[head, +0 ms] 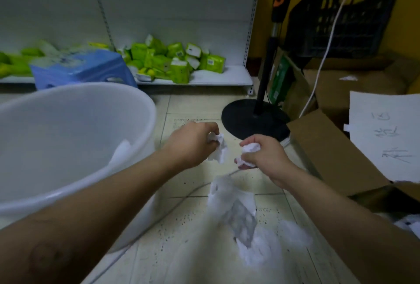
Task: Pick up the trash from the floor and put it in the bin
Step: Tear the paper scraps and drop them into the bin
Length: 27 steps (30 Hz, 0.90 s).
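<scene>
— Where is the trash sitting?
— Two wads are being held above the floor point(181, 233). The left hand point(193, 145) is curling its fingers round a crumpled white tissue point(219, 152) that is hanging out below the knuckles. The right hand point(264, 155) is clenching a tighter tissue ball point(250, 148). The hands are hovering just beside each other, to the right of the bin point(145, 111). More loose paper point(236, 213), thin and wrinkled, is lying on the tiles nearer the camera, blurred.
— And the bin itself?
— It is a wide round tub of smooth white plastic, standing on the floor at the left, with one white scrap point(121, 149) lying against its inner wall.
— What is the floor looking like?
— Pale glossy tiles, dark-speckled, with thin grout lines. A black round stand base point(250, 120) is sitting flat just beyond the hands, its pole rising from it. Brown cardboard flaps point(329, 154) are spreading at the right, carrying a white sheet point(386, 133) with handwritten marks.
— Anything behind?
— A low white metal shelf point(227, 74) is running along the wall, holding a heap of soft green packs point(172, 61). A blue wrapped pack point(79, 67) is sitting just behind the bin. A black lattice crate point(341, 20) is resting on cartons at the far right, a white cable point(327, 49) hanging in front of it.
</scene>
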Motion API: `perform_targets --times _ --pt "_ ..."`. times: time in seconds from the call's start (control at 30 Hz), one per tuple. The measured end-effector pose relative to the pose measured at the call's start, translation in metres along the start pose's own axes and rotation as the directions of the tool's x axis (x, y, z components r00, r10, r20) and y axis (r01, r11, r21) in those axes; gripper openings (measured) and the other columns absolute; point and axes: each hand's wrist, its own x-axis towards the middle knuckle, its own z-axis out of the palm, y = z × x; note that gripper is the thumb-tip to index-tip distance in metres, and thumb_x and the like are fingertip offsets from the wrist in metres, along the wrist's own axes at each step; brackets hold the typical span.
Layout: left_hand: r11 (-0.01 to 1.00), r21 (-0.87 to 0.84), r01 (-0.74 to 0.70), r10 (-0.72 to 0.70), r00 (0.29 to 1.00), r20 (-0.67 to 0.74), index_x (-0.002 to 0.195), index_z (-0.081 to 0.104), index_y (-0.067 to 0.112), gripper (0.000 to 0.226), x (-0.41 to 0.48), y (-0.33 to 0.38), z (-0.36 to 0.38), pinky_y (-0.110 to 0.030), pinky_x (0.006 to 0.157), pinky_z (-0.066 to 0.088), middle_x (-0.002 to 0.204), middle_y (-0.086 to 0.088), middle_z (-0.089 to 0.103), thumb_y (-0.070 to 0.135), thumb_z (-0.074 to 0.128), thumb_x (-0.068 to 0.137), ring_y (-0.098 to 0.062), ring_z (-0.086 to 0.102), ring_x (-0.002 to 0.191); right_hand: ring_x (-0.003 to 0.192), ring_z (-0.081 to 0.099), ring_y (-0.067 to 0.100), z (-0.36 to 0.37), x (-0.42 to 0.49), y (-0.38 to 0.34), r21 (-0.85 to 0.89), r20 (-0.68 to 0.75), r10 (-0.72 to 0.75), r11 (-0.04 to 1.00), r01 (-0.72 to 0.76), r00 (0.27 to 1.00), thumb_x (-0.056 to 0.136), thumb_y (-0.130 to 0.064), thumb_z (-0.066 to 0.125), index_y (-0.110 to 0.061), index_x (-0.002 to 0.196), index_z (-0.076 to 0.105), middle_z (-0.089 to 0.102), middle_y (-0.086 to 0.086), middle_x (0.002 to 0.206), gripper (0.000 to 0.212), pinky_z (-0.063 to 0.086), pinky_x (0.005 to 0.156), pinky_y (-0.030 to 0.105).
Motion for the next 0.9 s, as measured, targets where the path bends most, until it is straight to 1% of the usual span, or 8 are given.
perform_targets --times 0.17,0.37,0.47,0.53,0.57,0.67,0.77,0.9 --pt "0.996 0.046 0.082 -0.079 0.995 -0.068 0.102 0.067 0.025 0.025 0.002 -0.044 -0.076 -0.038 0.075 0.053 0.094 -0.005 0.069 0.043 0.059 0.087 -0.026 0.062 0.086 0.06 0.069 0.029 0.029 0.015 -0.093 0.118 0.086 -0.205 0.974 0.194 0.975 0.08 -0.001 0.069 -0.007 0.09 0.061 0.065 0.017 0.087 0.015 0.054 0.047 0.03" --pt "0.946 -0.046 0.32 -0.323 0.927 -0.193 0.069 0.064 0.015 0.033 -0.039 -0.144 -0.126 -0.029 0.054 0.032 0.067 -0.003 0.062 0.041 0.059 0.089 -0.021 0.055 0.066 0.066 0.059 0.015 0.121 0.024 -0.167 0.047 0.186 -0.361 0.932 0.359 0.914 0.081 -0.008 0.068 -0.01 0.081 0.071 0.066 0.001 0.072 0.004 0.057 0.061 0.032" --pt "0.886 0.098 0.453 -0.439 0.888 -0.138 0.104 0.068 0.016 0.032 -0.064 -0.192 -0.133 -0.032 0.076 0.046 0.104 -0.012 0.069 0.04 0.051 0.092 -0.027 0.062 0.094 0.112 0.058 0.018 0.169 0.02 -0.175 -0.337 0.369 -0.441 0.757 0.56 0.818 0.08 -0.03 0.067 -0.029 0.117 0.065 0.064 0.0 0.122 0.036 0.044 0.096 0.029" --pt "0.809 0.266 0.524 -0.551 0.834 0.032 0.142 0.037 0.026 0.063 -0.081 -0.211 -0.13 -0.04 0.1 0.041 0.143 -0.016 0.044 0.053 0.051 0.087 -0.032 0.049 0.123 0.144 0.024 0.024 0.19 0.017 -0.168 -0.554 0.561 -0.331 0.531 0.641 0.759 0.08 -0.05 0.061 -0.045 0.139 0.036 0.026 -0.002 0.157 0.064 0.015 0.118 0.046" --pt "0.787 0.309 0.533 -0.582 0.809 0.087 0.148 0.022 0.03 0.077 -0.087 -0.215 -0.126 -0.044 0.106 0.036 0.152 -0.016 0.031 0.06 0.052 0.084 -0.033 0.041 0.131 0.148 0.01 0.025 0.197 0.016 -0.164 -0.594 0.588 -0.287 0.48 0.645 0.756 0.081 -0.056 0.057 -0.048 0.142 0.027 0.012 -0.002 0.161 0.068 0.002 0.118 0.053" --pt "0.86 0.264 0.437 -0.471 0.878 0.081 0.146 0.029 0.029 0.075 -0.09 -0.206 -0.114 -0.043 0.107 0.036 0.152 -0.007 0.033 0.063 0.052 0.082 -0.027 0.04 0.133 0.149 0.004 0.022 0.193 0.024 -0.156 -0.66 0.536 -0.342 0.401 0.635 0.772 0.084 -0.056 0.052 -0.046 0.143 0.027 0.009 -0.001 0.161 0.065 -0.008 0.116 0.058" --pt "0.954 0.148 0.262 -0.269 0.962 0.032 0.137 0.045 0.027 0.063 -0.074 -0.175 -0.107 -0.036 0.104 0.039 0.141 -0.002 0.049 0.058 0.055 0.084 -0.021 0.047 0.126 0.146 0.015 0.018 0.163 0.032 -0.151 -0.643 0.409 -0.425 0.493 0.586 0.807 0.084 -0.053 0.054 -0.043 0.142 0.031 0.023 -0.001 0.158 0.063 0.0 0.117 0.056" --pt "0.999 0.023 0.033 -0.033 0.999 0.019 0.135 0.047 0.026 0.062 -0.041 -0.113 -0.087 -0.033 0.101 0.037 0.139 0.0 0.051 0.057 0.057 0.083 -0.019 0.046 0.126 0.146 0.017 0.02 0.109 0.036 -0.125 -0.699 0.345 -0.341 0.528 0.482 0.874 0.081 -0.056 0.057 -0.041 0.146 0.021 0.023 0.001 0.158 0.075 0.008 0.118 0.053"
